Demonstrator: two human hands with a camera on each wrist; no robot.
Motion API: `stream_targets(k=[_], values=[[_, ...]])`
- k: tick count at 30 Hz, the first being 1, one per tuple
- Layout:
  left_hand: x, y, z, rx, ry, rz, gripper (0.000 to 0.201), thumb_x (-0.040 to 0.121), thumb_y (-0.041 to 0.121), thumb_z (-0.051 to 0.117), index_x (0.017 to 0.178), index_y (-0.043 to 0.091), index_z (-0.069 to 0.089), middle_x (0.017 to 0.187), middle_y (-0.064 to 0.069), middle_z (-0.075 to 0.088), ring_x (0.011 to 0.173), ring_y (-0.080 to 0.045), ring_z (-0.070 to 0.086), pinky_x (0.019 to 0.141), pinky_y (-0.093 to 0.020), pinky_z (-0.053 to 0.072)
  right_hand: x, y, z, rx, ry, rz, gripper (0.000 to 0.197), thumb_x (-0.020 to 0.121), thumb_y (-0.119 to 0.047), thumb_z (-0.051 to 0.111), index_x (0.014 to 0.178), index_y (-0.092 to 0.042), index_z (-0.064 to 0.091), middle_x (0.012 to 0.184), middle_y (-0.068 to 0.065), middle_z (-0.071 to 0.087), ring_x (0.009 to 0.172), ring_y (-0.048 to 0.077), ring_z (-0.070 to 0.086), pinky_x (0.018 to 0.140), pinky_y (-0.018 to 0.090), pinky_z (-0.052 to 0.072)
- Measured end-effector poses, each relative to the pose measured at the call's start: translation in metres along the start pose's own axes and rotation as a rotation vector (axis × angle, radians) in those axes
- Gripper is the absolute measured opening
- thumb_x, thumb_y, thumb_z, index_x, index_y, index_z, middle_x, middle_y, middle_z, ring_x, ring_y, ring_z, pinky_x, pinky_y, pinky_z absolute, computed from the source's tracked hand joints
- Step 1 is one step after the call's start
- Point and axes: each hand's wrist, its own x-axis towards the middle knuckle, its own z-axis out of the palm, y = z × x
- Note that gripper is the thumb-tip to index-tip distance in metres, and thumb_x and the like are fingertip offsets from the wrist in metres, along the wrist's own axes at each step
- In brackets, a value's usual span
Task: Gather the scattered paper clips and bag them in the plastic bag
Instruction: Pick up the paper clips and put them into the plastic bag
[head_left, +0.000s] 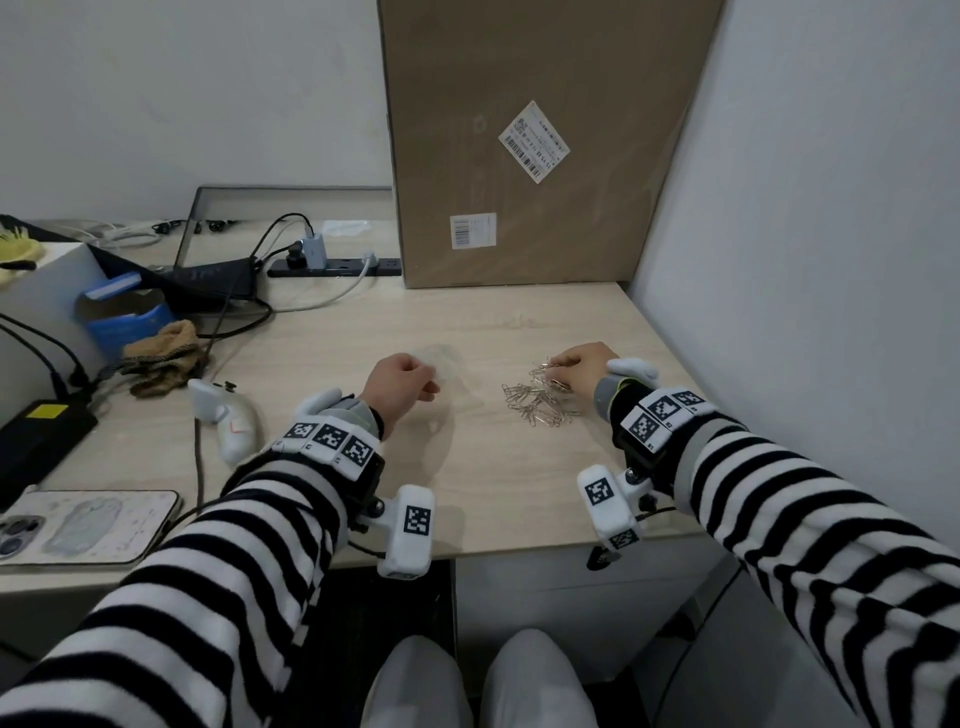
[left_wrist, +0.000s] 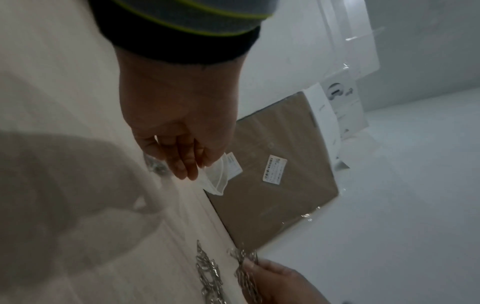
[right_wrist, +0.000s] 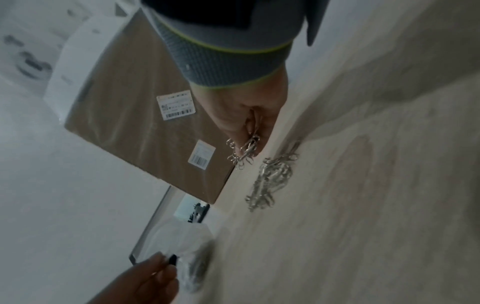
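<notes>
— Silver paper clips (head_left: 540, 400), where do they lie?

— Most of them lie in a loose heap on the pale wood tabletop (head_left: 519, 478), toward its right side, near the white wall. A small bunch (right_wrist: 245, 150) hangs from the right hand (head_left: 582, 366).

— How is this hand posed?

— It is just over the far edge of the heap, the back of the hand up, the fingers bent down and pinching the bunch. In the right wrist view the clips dangle below the fingertips, a little above the tabletop.

— And the left hand (head_left: 400, 384)?

— It is left of the heap, a bit apart from it, with the wrist raised and the knuckles up. The fingers are curled and pinch the edge of the clear plastic bag (head_left: 447, 364). The bag is thin and hard to see from the head view; in the left wrist view a corner (left_wrist: 217, 179) of it hangs below the fingers. Some clips seem to be already inside it, but this part is blurred.

— Both forearms?

— Both come from the near edge, in striped sleeves, with white marker blocks on the wrists. A big cardboard box (head_left: 540, 145) stands behind.
</notes>
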Motion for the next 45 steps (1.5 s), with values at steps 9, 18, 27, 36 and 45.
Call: stream_targets(k=[9,18,27,36,45], values=[[-0.006,0.064,0.016,0.1,-0.099,0.102,0.022,0.091,0.011,0.045,0.07,0.012,0.051,0.071,-0.002,0.062,0.062,-0.014,0.057,0.054,-0.022,0.038,-0.012,-0.058,-0.018,0.759,-0.016,0.013,0.015,0.082,0.008,0.064,0.073,-0.003,0.062,0.074,0.009,0.062,0.064,0.015,0.061,0.054,0.014,0.057],[-0.014,0.085,0.034,-0.056,-0.203,-0.052,0.02,0.093,0.016,0.042,0.075,0.015,0.05,0.072,0.001,0.061,0.065,-0.011,0.059,0.06,-0.024,0.035,-0.024,-0.101,-0.008,0.573,-0.042,-0.16,0.015,0.081,0.001,0.068,0.096,0.005,0.068,0.068,0.003,0.061,0.061,0.01,0.058,0.061,0.015,0.054],[-0.011,0.076,0.033,-0.275,-0.162,-0.127,0.021,0.093,0.008,0.038,0.075,0.008,0.048,0.07,-0.005,0.056,0.063,-0.016,0.058,0.053,-0.021,0.032,-0.024,-0.082,-0.01,0.217,-0.018,-0.223,0.013,0.078,-0.009,0.074,0.09,-0.004,0.074,0.067,-0.002,0.066,0.062,0.01,0.062,0.075,0.025,0.056],[-0.009,0.079,0.037,-0.114,-0.196,-0.043,0.02,0.093,0.007,0.043,0.075,0.008,0.052,0.072,-0.006,0.059,0.064,-0.015,0.06,0.054,-0.022,0.034,-0.027,-0.111,-0.018,-0.524,-0.097,-0.388,0.018,0.08,-0.019,0.073,0.093,-0.008,0.075,0.092,0.006,0.075,0.076,0.014,0.065,0.071,0.023,0.051],[-0.004,0.082,0.039,-0.022,-0.233,0.006,0.019,0.093,0.014,0.048,0.074,0.014,0.054,0.071,-0.002,0.061,0.066,-0.013,0.059,0.059,-0.023,0.038,-0.015,-0.132,-0.022,-0.396,-0.3,-0.196,0.036,0.078,-0.008,0.07,0.114,-0.003,0.065,0.076,0.0,0.06,0.061,0.009,0.057,0.043,0.016,0.051]])
